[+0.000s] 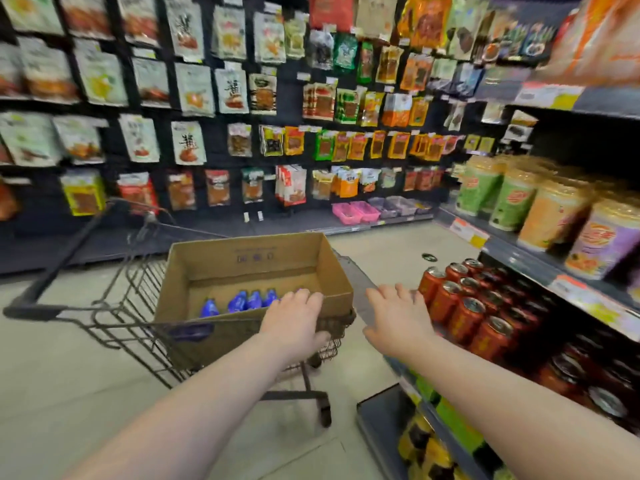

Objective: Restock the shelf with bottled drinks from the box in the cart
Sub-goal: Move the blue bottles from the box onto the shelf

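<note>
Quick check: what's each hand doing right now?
Left hand: grips the near rim of the box, fingers over it.
Right hand: open, fingers spread, holding nothing.

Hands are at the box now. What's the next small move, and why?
Probably dip the right hand into the box and grip a blue bottle. That hand hovers open and empty beside the box, bottles stand along its near wall, and the left hand holds the rim.
</note>
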A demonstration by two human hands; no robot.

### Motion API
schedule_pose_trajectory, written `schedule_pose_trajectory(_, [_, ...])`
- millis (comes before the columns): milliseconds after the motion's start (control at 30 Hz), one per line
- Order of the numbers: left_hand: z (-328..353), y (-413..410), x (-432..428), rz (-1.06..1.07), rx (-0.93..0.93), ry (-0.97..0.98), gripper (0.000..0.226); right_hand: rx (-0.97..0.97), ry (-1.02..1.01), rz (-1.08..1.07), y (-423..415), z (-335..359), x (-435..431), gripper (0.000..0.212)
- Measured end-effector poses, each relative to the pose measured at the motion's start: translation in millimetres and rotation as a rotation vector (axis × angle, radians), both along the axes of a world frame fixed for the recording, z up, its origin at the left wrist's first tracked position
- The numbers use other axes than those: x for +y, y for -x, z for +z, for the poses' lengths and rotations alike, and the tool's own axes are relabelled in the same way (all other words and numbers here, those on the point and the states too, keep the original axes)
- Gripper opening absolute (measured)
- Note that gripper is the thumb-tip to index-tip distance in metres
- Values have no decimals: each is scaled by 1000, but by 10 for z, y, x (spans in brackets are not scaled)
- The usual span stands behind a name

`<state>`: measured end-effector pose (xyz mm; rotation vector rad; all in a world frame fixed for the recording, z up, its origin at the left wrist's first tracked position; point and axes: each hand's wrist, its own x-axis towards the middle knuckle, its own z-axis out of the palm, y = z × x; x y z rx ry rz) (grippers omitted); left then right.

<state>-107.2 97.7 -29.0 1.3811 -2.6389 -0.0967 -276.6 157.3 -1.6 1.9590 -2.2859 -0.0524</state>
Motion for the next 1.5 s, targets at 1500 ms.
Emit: schedule_pose_trajectory(1500, [-1671,-577,-3895,249,-224,-517,67,-129,-570,-29,203,-1748,-4434,66])
